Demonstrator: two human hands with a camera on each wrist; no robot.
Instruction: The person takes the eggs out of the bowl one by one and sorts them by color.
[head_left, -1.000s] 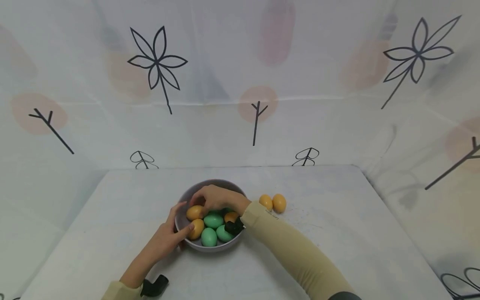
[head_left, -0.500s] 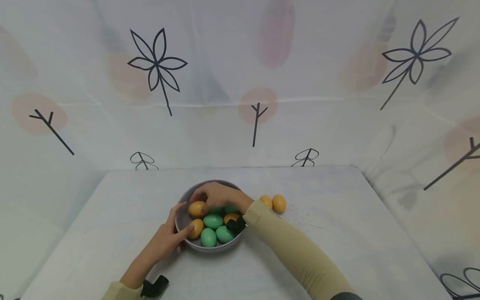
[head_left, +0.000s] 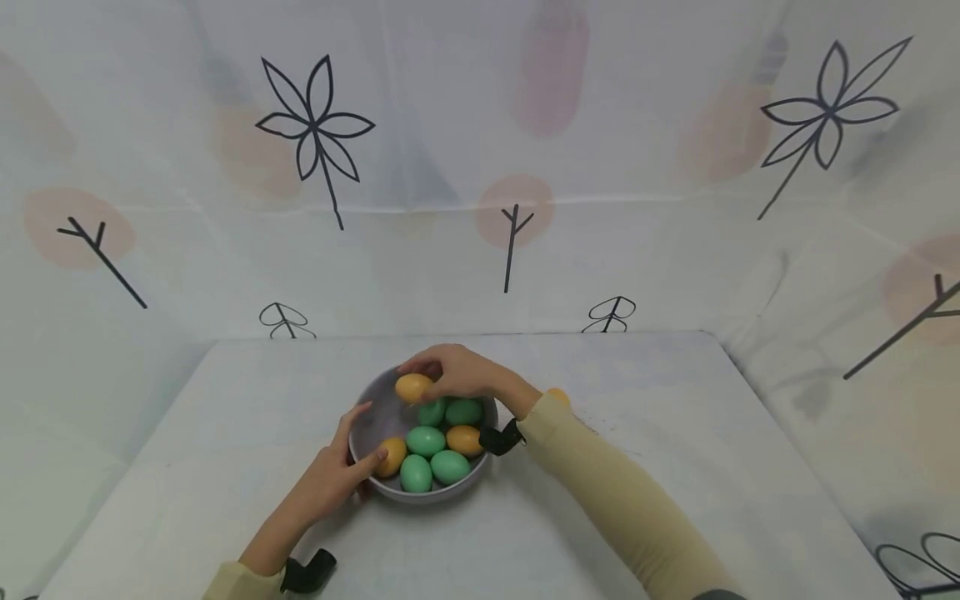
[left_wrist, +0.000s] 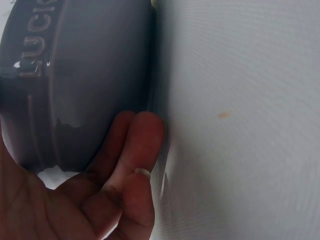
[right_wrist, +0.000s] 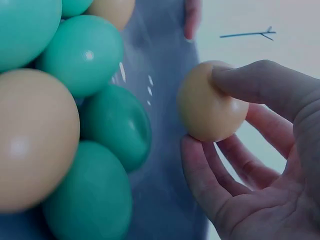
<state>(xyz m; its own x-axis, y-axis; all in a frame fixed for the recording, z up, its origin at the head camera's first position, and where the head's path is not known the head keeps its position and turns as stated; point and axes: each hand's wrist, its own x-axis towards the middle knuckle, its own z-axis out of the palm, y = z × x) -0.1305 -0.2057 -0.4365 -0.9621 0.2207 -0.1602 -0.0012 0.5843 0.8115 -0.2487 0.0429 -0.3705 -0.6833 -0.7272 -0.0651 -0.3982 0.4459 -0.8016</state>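
Note:
A grey bowl [head_left: 378,410] with raised lettering on its outside stands on the table. My left hand [head_left: 326,479] grips its left side, thumb over the rim and fingers [left_wrist: 142,135] against the outer wall close to the tabletop. Between the thumb and fingers of my right hand [head_left: 465,371] is a yellow egg [right_wrist: 202,107], held up over the bowl's far part. Several green eggs [head_left: 426,441] lie in the bowl. With them are a yellow egg [head_left: 393,457] beside my left thumb and another yellow egg [head_left: 463,440] at the right.
On the table right of the bowl, a yellow egg [head_left: 558,396] peeks out from behind my right sleeve [head_left: 592,467]. White cloth [head_left: 420,275] printed with leaves and twigs hangs behind the table [head_left: 247,400].
My right hand has lifted the yellow egg from the bowl's left part, moving it up, away and slightly right. The sleeve now covers more of the two eggs on the table. My left hand stays put.

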